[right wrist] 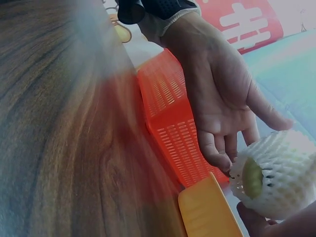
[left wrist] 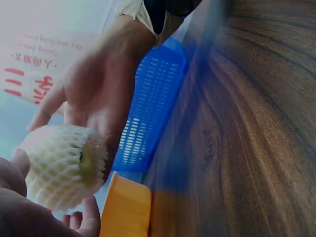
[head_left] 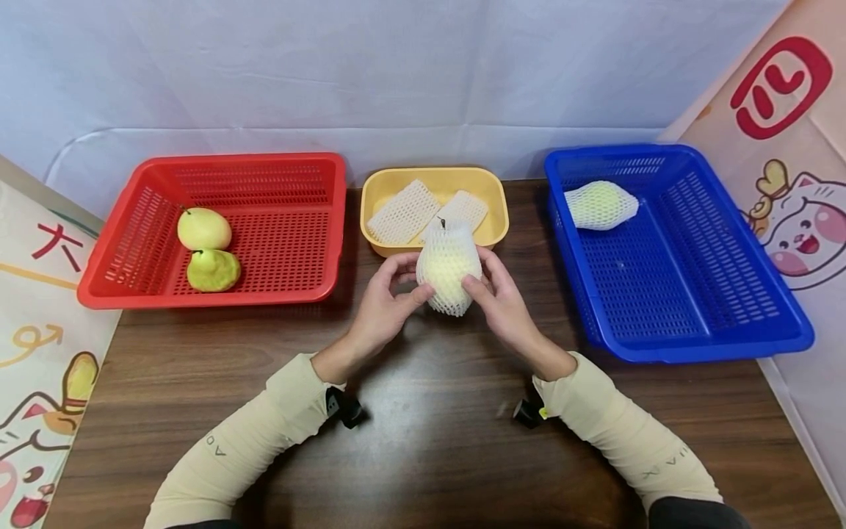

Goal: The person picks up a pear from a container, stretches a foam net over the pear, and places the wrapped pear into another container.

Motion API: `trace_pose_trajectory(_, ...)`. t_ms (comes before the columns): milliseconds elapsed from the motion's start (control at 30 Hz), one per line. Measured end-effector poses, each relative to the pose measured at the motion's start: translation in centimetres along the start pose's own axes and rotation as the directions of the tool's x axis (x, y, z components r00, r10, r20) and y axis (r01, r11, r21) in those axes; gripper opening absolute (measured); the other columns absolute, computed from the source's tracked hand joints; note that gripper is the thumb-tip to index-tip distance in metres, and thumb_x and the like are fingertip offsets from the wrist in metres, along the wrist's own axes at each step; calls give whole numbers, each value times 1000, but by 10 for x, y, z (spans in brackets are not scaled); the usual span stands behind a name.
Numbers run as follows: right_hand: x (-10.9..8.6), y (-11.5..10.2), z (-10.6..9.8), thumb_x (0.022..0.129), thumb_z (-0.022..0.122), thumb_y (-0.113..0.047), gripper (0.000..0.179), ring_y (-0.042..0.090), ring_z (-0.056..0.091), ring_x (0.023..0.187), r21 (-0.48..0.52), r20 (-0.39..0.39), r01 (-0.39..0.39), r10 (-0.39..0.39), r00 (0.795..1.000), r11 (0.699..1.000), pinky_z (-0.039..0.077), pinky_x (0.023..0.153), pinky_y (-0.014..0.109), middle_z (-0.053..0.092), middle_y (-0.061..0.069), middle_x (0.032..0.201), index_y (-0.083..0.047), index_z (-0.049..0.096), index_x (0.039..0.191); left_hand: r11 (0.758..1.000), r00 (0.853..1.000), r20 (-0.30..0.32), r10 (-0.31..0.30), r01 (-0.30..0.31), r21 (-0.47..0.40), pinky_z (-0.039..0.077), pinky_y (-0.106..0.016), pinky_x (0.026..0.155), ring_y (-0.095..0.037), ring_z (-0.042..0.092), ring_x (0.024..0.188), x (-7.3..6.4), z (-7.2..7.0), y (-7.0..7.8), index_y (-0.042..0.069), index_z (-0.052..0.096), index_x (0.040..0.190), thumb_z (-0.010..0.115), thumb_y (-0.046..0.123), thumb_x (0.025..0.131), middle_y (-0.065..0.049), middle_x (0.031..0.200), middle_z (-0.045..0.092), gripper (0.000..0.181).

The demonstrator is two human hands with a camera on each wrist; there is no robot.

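Observation:
A pear in a white foam net sleeve is held upright above the table, its dark stem at the top. My left hand grips its left side, thumb in front and fingers behind. On the opposite side my right hand holds it the same way. Both wrist views show green skin through the net's open lower end. Behind the pear, a yellow tray contains flat foam nets, partly hidden by the pear.
At left, a red basket holds two bare pears, one smooth and one lumpy. The blue basket at right has a netted pear at its back left. Brown wood table lies beneath.

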State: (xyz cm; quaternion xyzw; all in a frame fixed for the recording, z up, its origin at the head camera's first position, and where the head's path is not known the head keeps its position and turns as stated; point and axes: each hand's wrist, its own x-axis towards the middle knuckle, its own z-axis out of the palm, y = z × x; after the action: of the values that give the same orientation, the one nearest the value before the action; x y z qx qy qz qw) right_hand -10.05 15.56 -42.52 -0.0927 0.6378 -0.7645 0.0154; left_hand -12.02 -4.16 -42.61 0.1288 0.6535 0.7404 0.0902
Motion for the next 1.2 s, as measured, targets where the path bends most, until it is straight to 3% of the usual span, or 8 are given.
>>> trace_pose_trajectory(167, 2, 0, 1, 105, 40, -4, 50, 11, 52, 117, 66, -29, -47, 49, 998, 997, 47, 99, 24, 47, 9, 139, 9, 29, 153, 996, 1000, 12, -14, 15, -84, 54, -61, 92, -20, 63, 107, -1, 1, -1, -9, 46, 139, 51, -4, 103, -26, 137, 54, 36)
trace_pose_trajectory(267, 3, 1, 1, 107, 37, -6, 46, 11, 52, 116, 111, -43, -55, 60, 997, 992, 47, 98, 25, 48, 6, 138, 4, 29, 151, 994, 1000, 0, -18, 18, -108, 51, -65, 93, -14, 64, 102, -2, 2, -1, -10, 45, 136, 50, -7, 103, -28, 132, 56, 34)
trace_pose_trajectory(433, 3, 1, 2, 108, 35, -8, 24, 11, 53, 109, 94, -64, -45, 51, 997, 995, 45, 93, 24, 54, 2, 121, -5, 33, 132, 994, 999, -38, -24, 19, -108, 57, -51, 93, -13, 63, 101, -2, 3, -2, -10, 44, 130, 57, -11, 98, -21, 126, 56, 35)
trace_pose_trajectory(567, 2, -3, 2, 109, 34, -10, 34, 11, 49, 114, -3, -47, -67, 67, 997, 998, 42, 96, 23, 50, 2, 128, 2, 35, 141, 997, 998, -69, 0, -6, -77, 58, -34, 88, -17, 60, 102, -2, 3, -3, -10, 44, 127, 63, -14, 93, -16, 123, 54, 39)
trace_pose_trajectory(700, 2, -5, 1, 109, 36, -11, 45, 11, 46, 121, -70, -14, -91, 90, 996, 993, 40, 100, 22, 44, 10, 142, 5, 33, 150, 998, 996, -90, 28, -33, -51, 55, -21, 81, -17, 59, 100, -2, 3, -3, -9, 46, 122, 68, -14, 89, -12, 115, 56, 40)
trace_pose_trajectory(833, 1, -5, -1, 106, 46, -12, 52, 13, 46, 124, -79, 22, -103, 105, 994, 992, 42, 102, 21, 40, 18, 150, 6, 31, 153, 997, 995, -92, 38, -43, -57, 55, -20, 78, -15, 59, 96, -2, 3, -1, -8, 48, 118, 70, -13, 87, -8, 109, 57, 38)
trace_pose_trajectory(1000, 1, -3, -4, 99, 64, -15, 67, 16, 48, 125, -82, 53, -100, 105, 993, 992, 46, 98, 21, 41, 19, 149, 3, 32, 155, 997, 995, -95, 39, -44, -56, 54, -20, 78, -14, 58, 95, -3, 3, 0, -10, 50, 118, 68, -12, 90, -8, 107, 57, 33)
trace_pose_trajectory(1200, 3, -4, -2, 90, 67, 3, 72, 18, 51, 120, -135, 34, -127, 133, 991, 983, 48, 96, 22, 45, 16, 144, 1, 32, 153, 999, 996, -83, 45, -47, -23, 54, -21, 79, -15, 59, 97, -3, 4, -1, -13, 50, 119, 64, -9, 95, -15, 116, 57, 28)
